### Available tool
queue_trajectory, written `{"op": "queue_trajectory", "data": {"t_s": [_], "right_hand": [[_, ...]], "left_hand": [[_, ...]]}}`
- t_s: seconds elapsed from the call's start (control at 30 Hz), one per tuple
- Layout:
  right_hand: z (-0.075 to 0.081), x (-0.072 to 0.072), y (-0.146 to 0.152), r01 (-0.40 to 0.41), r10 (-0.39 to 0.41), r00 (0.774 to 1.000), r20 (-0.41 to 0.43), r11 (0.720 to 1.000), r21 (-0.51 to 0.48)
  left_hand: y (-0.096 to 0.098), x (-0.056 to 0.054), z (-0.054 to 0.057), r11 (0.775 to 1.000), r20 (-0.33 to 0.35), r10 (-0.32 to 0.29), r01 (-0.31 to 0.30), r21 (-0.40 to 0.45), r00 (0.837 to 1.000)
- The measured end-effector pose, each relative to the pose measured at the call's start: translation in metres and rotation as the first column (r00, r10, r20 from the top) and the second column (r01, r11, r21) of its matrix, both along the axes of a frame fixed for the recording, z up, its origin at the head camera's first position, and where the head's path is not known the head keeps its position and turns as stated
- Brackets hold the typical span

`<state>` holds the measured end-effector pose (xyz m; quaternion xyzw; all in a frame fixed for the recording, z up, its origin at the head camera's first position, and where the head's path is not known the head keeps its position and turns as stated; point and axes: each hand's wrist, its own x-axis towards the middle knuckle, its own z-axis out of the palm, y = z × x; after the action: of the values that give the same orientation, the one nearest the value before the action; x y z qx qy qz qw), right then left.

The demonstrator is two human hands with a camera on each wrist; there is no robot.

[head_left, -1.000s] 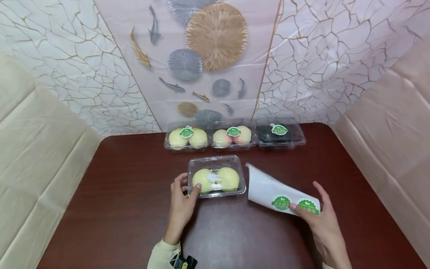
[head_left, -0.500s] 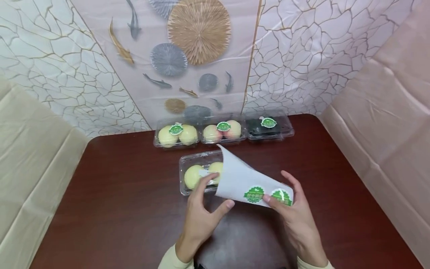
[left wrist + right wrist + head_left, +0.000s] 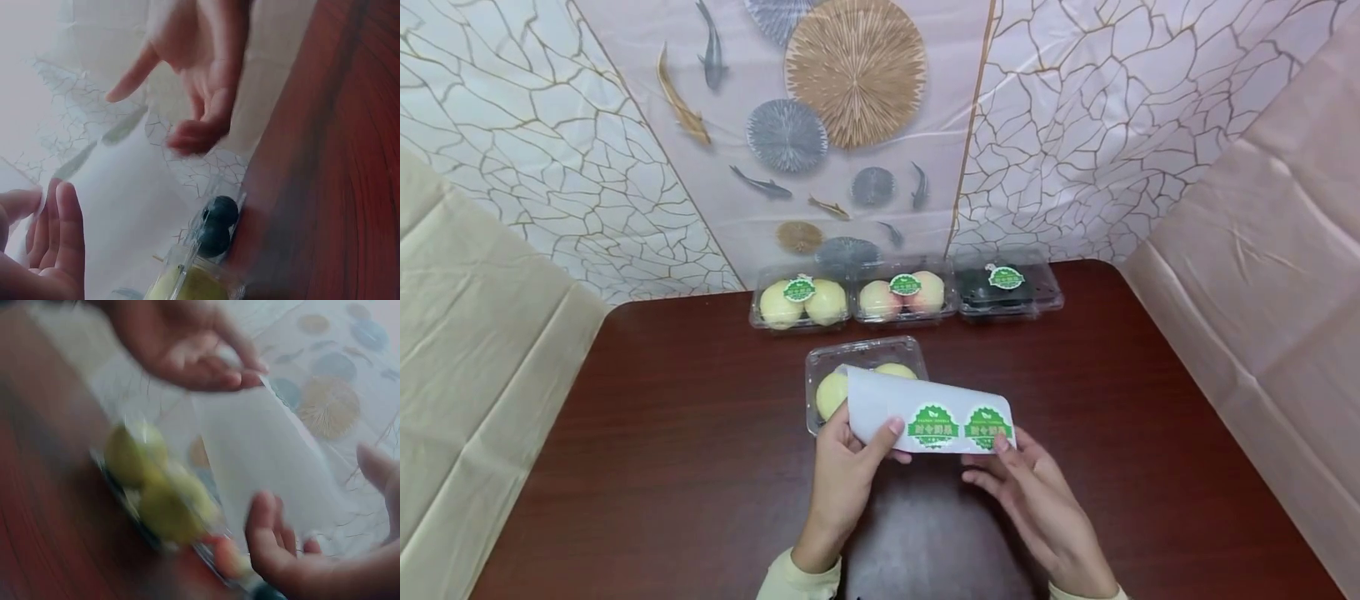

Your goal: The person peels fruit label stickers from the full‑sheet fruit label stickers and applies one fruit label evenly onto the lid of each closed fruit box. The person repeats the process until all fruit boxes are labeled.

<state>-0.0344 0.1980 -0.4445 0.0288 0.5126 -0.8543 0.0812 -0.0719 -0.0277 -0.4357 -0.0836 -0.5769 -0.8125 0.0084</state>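
My left hand pinches a white sticker sheet near its lower edge, thumb in front and fingers behind. Two round green labels show on the sheet's front. My right hand is at the sheet's right end, its thumb tip overlapping the right label in the head view. In the right wrist view, the right thumb and fingers stand well apart. Behind the sheet, a clear plastic box holds two yellow-green round fruits; the sheet hides much of both.
Along the table's back edge stand three clear boxes with green labels: one with yellow-green fruits, one with peaches and one with dark contents. Patterned cloth rises behind the dark red table.
My left hand let go of the fruit box and took the sheet's lower edge. The sheet moved left, over the box. My right thumb and fingers have spread from their grip on the sheet.
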Motion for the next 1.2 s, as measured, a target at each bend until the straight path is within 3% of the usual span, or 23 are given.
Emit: {"op": "queue_trajectory", "data": {"t_s": [0.07,0.13,0.23,0.33,0.4,0.47,0.5,0.53,0.57,0.63,0.7,0.77,0.8,0.83,0.9,0.97,1.03,1.2], "right_hand": [[0.0,0.0,-0.001,-0.126,0.125,0.992,-0.015,0.989,-0.073],[0.003,0.001,-0.003,-0.185,0.183,0.983,-0.021,0.977,-0.107],[0.007,0.0,-0.007,-0.192,0.19,0.981,-0.027,0.978,-0.084],[0.008,0.0,-0.007,-0.179,0.178,0.983,-0.04,0.984,-0.022],[0.009,0.001,-0.008,-0.157,0.157,0.986,-0.054,0.988,0.003],[0.01,0.002,-0.01,-0.107,0.109,0.992,-0.066,0.994,0.038],[0.011,0.002,-0.011,-0.072,0.076,0.995,-0.07,0.996,0.059],[0.012,0.003,-0.013,-0.032,0.038,0.996,-0.075,0.996,0.08],[0.014,0.004,-0.015,0.012,-0.004,0.997,-0.081,0.995,0.101],[0.018,0.006,-0.018,0.094,-0.081,0.993,-0.09,0.984,0.149],[0.022,0.007,-0.021,0.163,-0.146,0.984,-0.1,0.969,0.187],[0.027,0.008,-0.025,0.208,-0.186,0.976,-0.112,0.947,0.243],[0.028,0.009,-0.026,0.222,-0.197,0.973,-0.119,0.937,0.27],[0.03,0.01,-0.028,0.235,-0.206,0.97,-0.127,0.927,0.292],[0.033,0.011,-0.03,0.25,-0.213,0.966,-0.144,0.907,0.338],[0.034,0.013,-0.032,0.258,-0.212,0.964,-0.161,0.894,0.366],[0.035,0.015,-0.033,0.26,-0.21,0.963,-0.17,0.887,0.382],[0.034,0.017,-0.034,0.245,-0.185,0.965,-0.187,0.892,0.381]], "left_hand": [[-0.002,-0.001,0.001,0.998,0.043,-0.052,0.051,0.033,0.998],[-0.004,-0.003,0.0,0.995,0.087,-0.097,0.093,0.047,0.992],[-0.008,-0.006,0.0,0.989,0.149,-0.145,0.141,0.042,0.978],[-0.01,-0.011,0.0,0.988,0.173,-0.155,0.155,0.012,0.973],[-0.01,-0.013,0.001,0.993,0.164,-0.105,0.111,-0.028,0.981],[-0.008,-0.014,0.001,0.993,0.095,0.012,-0.001,-0.121,0.995],[-0.007,-0.013,0.001,0.98,0.028,0.091,-0.084,-0.183,0.995],[-0.006,-0.012,0.001,0.952,-0.056,0.172,-0.18,-0.248,0.984],[-0.004,-0.011,0.001,0.911,-0.156,0.239,-0.277,-0.306,0.958],[-0.002,-0.007,0.002,0.808,-0.371,0.306,-0.446,-0.386,0.876],[0.002,-0.003,0.005,0.733,-0.564,0.266,-0.544,-0.408,0.782],[0.005,0.0,0.01,0.701,-0.694,0.16,-0.576,-0.42,0.702],[0.007,0.001,0.012,0.691,-0.734,0.105,-0.58,-0.431,0.671],[0.009,0.002,0.015,0.677,-0.763,0.056,-0.586,-0.445,0.644],[0.012,0.003,0.018,0.643,-0.794,-0.014,-0.602,-0.473,0.608],[0.014,0.005,0.019,0.616,-0.797,-0.054,-0.608,-0.5,0.601],[0.015,0.006,0.018,0.601,-0.788,-0.074,-0.603,-0.525,0.612],[0.016,0.008,0.014,0.616,-0.746,-0.081,-0.555,-0.559,0.661]]}}
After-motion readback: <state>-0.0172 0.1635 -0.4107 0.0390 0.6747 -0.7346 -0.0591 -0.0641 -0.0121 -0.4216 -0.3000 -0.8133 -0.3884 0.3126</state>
